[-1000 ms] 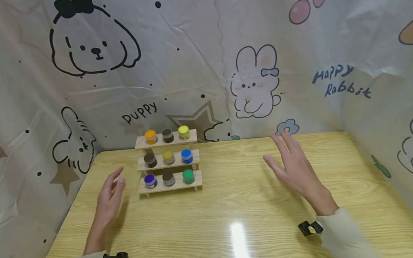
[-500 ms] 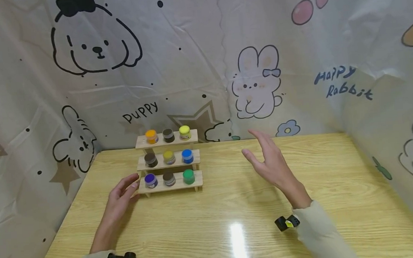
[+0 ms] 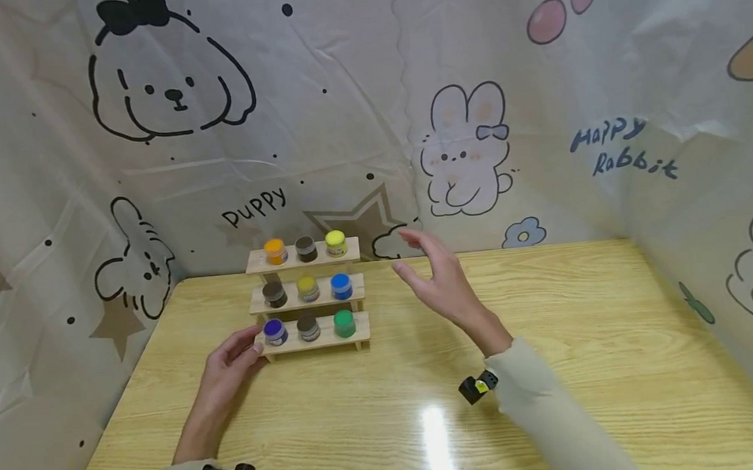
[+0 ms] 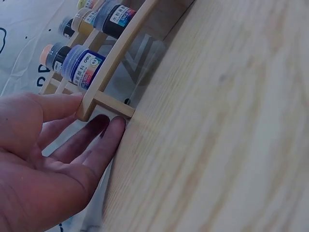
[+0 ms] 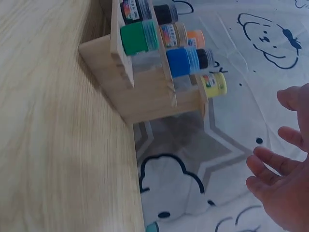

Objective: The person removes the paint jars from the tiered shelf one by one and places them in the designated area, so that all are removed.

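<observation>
A three-step wooden rack [image 3: 325, 342] holds small paint jars, including a purple one [image 3: 275, 333], a green one [image 3: 344, 324], a blue one [image 3: 341, 287] and an orange-lidded one [image 3: 275, 252]. At the lowest shelf's left end, my left hand [image 3: 224, 369] grips the rack; in the left wrist view its thumb lies on the shelf corner while fingertips reach under it beside a leg [image 4: 115, 105]. My right hand [image 3: 447, 288] hovers right of the rack, apart from it, holding nothing, fingers spread and slightly bent in the right wrist view.
The rack stands toward the back left of a wood-grain table [image 3: 554, 302]. Behind and along both sides hangs a printed cloth [image 3: 354, 119] with cartoon animals, meeting the table's back edge. Each wrist wears a small black camera [image 3: 478, 387].
My right hand has moved left, closer to the rack. The left hand has moved right and now grips the rack's lower left end. The jars keep their places.
</observation>
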`<state>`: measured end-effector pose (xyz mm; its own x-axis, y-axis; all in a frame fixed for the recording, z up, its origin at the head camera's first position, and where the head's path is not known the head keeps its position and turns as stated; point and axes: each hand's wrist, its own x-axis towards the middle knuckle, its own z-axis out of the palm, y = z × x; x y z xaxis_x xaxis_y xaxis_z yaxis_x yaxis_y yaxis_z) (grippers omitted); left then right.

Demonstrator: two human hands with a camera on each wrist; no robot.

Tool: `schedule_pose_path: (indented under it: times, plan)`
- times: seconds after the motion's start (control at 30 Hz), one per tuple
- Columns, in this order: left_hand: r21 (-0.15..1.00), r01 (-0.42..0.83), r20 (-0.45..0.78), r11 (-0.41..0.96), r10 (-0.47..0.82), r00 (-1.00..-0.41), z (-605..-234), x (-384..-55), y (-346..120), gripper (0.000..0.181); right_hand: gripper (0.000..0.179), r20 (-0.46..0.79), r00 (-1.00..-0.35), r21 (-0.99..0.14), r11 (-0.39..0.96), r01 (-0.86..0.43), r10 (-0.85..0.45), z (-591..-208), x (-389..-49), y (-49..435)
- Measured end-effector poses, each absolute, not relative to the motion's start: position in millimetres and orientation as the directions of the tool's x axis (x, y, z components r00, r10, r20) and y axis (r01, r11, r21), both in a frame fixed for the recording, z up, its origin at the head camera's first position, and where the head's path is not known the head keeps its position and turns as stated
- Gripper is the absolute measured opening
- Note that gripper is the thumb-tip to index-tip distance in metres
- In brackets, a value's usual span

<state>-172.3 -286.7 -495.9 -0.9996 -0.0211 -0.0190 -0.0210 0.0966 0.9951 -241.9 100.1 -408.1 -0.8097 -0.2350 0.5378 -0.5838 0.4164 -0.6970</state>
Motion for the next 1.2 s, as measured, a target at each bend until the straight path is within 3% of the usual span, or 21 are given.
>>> schedule_pose_path:
  times: [0.17, 0.37, 1.2]
  plan:
    - [0.993, -0.071, -0.069, 0.096, -0.028, -0.997, -495, -173, -287, 0.049, 0.049, 0.544, -0.797, -0.707, 0.368, -0.603, -0.262, -406, -254, 82]
    - [0.989, -0.120, -0.117, 0.091, -0.045, -0.992, -493, -172, -288, 0.049, 0.047, 0.480, -0.837, -0.784, 0.300, -0.543, -0.262, -408, -267, 63]
    - [0.994, -0.108, -0.107, 0.029, -0.027, -0.994, -499, -174, -290, 0.055, 0.045, 0.364, -0.895, -0.887, 0.198, -0.418, -0.258, -418, -307, 12]
